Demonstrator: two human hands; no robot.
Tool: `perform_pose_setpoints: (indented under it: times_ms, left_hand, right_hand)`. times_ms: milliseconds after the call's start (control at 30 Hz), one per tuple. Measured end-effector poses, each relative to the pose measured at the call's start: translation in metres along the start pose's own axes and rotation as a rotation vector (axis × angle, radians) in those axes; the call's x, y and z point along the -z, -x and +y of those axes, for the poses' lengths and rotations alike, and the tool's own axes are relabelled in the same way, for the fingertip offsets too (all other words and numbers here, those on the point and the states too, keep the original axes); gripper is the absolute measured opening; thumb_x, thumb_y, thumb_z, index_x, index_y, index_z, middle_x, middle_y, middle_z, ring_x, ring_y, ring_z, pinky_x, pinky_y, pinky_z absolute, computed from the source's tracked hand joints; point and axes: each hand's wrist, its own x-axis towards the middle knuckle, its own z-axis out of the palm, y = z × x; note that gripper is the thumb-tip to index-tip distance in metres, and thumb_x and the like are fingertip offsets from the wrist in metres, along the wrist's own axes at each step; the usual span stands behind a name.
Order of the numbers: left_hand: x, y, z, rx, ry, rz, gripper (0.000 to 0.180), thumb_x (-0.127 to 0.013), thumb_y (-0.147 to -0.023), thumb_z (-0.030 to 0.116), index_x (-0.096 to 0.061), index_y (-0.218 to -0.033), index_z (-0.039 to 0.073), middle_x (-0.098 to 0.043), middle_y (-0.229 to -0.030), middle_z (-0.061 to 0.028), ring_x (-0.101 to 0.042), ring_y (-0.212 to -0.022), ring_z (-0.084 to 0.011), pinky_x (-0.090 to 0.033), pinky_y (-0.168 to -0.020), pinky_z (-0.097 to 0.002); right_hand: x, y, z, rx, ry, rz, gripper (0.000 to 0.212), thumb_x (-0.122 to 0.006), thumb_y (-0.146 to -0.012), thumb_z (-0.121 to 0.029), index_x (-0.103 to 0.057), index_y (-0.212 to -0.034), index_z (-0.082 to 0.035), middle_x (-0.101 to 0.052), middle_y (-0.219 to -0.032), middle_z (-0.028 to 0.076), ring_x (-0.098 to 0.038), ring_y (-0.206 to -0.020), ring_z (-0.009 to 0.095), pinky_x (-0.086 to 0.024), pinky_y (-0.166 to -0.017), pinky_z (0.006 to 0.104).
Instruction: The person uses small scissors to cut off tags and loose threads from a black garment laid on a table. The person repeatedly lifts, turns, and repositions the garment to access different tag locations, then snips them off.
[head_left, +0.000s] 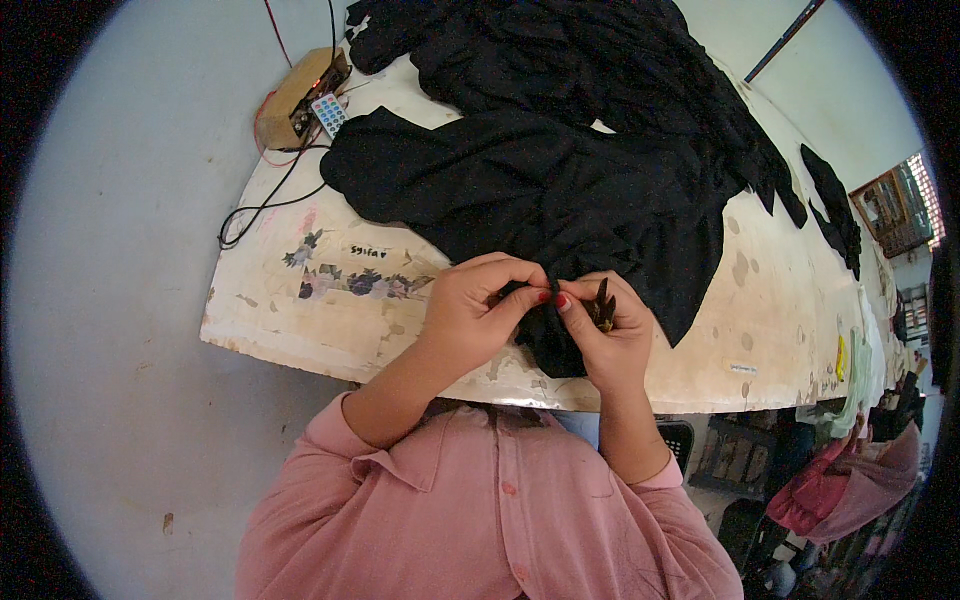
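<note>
Left hand, frame centre: thumb and forefinger pinched shut on a bit of black cloth. Right hand, just beside: thumb and forefinger pinched there too, remaining fingers curled round a small dark-and-brass tool, probably snips. Cloth spreads up from fingertips across pale table, centre frame; black fabric heap above, top centre. Remote and cable, upper left. Risks: tool tips could nick cloth if right grip shifts; black-on-black could hide a mis-pinched layer; cloth's weight could tug the edge free.
</note>
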Motion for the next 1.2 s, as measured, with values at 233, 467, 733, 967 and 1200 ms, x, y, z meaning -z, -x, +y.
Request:
perform_pose_setpoints:
  times_ms: [233,467,733,967,1200]
  left_hand:
    - [-0.004,0.011,0.011,0.093,0.139,-0.073,0.011,-0.062,-0.085,-0.004,-0.064,-0.095,-0.002,-0.064,-0.087,-0.0055,-0.057,-0.072,-0.0046,-0.045,-0.060,-0.0180]
    - [-0.010,0.013,0.006,0.211,0.209,-0.017,0.027,-0.059,-0.086,-0.006,-0.048,-0.109,0.001,-0.058,-0.090,-0.0026,-0.055,-0.080,-0.0030,-0.045,-0.066,-0.0176]
    - [-0.011,0.010,0.011,0.415,0.583,-0.080,0.031,-0.061,-0.086,-0.004,-0.045,-0.112,0.003,-0.057,-0.093,-0.0024,-0.054,-0.082,-0.0030,-0.044,-0.069,-0.0164]
    - [-0.008,0.016,0.006,0.197,0.413,-0.022,0.032,-0.062,-0.085,-0.004,-0.045,-0.111,0.004,-0.057,-0.095,-0.0024,-0.055,-0.083,-0.0039,-0.045,-0.070,-0.0169]
    - [-0.011,0.019,0.004,0.225,0.357,0.049,0.032,-0.062,-0.085,-0.004,-0.044,-0.111,0.003,-0.058,-0.094,-0.0036,-0.056,-0.081,-0.0043,-0.045,-0.069,-0.0172]
  right_hand:
    - [-0.004,0.003,-0.002,0.070,0.144,0.088,0.012,-0.068,-0.072,0.004,-0.063,-0.082,0.000,-0.061,-0.079,0.006,-0.055,-0.068,0.010,-0.042,-0.061,0.0212]
    - [0.000,0.006,-0.004,0.134,0.160,0.033,0.025,-0.074,-0.065,0.001,-0.062,-0.086,-0.003,-0.062,-0.079,0.009,-0.061,-0.070,0.018,-0.048,-0.062,0.0261]
    - [-0.003,0.015,-0.009,0.391,0.361,0.115,0.033,-0.076,-0.059,0.000,-0.061,-0.087,-0.003,-0.060,-0.080,0.012,-0.061,-0.069,0.025,-0.050,-0.060,0.0312]
    - [-0.005,0.012,-0.010,0.217,0.226,0.113,0.025,-0.074,-0.065,0.001,-0.062,-0.087,-0.003,-0.062,-0.081,0.010,-0.061,-0.070,0.021,-0.049,-0.061,0.0276]
    - [-0.007,0.013,-0.004,0.112,0.182,0.076,0.027,-0.074,-0.063,0.000,-0.061,-0.087,-0.004,-0.062,-0.082,0.010,-0.062,-0.070,0.021,-0.049,-0.063,0.0275]
